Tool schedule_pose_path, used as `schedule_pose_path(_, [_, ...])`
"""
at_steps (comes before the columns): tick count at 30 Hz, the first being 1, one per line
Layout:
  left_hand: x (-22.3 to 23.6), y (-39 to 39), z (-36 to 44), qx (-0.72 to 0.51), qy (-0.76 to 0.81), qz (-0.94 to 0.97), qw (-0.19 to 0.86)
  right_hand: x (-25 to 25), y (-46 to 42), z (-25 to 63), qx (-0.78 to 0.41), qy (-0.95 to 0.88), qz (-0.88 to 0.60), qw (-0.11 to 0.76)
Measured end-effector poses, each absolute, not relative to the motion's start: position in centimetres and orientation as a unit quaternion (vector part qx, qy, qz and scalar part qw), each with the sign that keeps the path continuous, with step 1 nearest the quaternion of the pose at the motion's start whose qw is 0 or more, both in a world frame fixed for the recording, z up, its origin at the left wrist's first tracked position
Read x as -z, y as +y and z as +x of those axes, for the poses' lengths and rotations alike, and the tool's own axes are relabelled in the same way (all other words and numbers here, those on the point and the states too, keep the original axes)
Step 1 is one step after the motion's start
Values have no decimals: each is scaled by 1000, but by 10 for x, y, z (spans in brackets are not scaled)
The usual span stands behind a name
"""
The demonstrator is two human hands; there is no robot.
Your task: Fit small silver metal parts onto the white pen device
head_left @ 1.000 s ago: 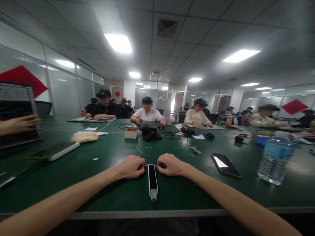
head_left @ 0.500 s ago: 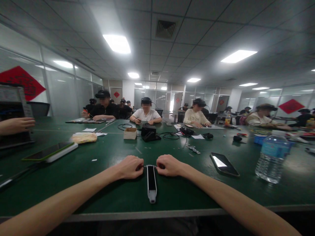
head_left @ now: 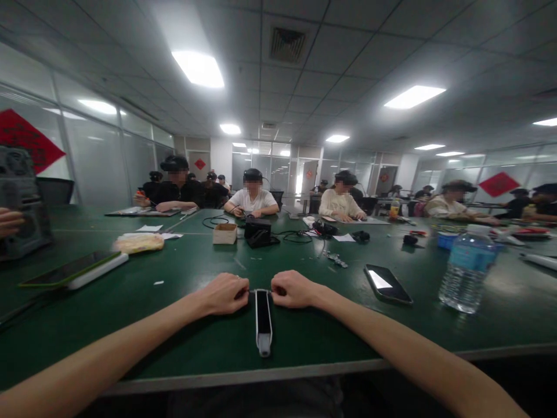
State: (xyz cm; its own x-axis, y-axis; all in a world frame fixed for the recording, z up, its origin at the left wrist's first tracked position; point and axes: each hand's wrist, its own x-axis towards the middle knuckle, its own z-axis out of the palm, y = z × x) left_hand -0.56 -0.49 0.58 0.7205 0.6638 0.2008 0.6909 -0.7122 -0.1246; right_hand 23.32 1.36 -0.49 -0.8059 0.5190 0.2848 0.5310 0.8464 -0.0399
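Observation:
A slim white-edged device with a long black top face (head_left: 263, 316) lies on the green table between my hands, its narrow grey end pointing at me. Just left of its far end is my left hand (head_left: 228, 294), closed with the fingertips curled in. On the opposite side my right hand (head_left: 293, 290) is closed the same way. Thin bits reach from the device's far end towards both sets of fingertips. What the fingers pinch there is too small to make out.
To the right are a phone (head_left: 387, 284) and a water bottle (head_left: 466, 273). A green-edged tablet (head_left: 69, 269) lies left. Ahead stand a small box (head_left: 225, 233) and a black device (head_left: 257, 232) among cables. Co-workers sit across the table; another person's hand (head_left: 11, 222) shows at far left.
The whole view has shifted a little, so things sit further left in it. The other person's hand is now mostly out of view. My hands keep their place beside the device.

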Motion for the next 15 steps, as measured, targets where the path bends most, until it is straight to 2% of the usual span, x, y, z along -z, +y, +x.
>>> schedule_pose_path(15, [-7, -6, -5, 83, -333, -936, 71, 5, 13, 234, 21, -950, -258, 175])
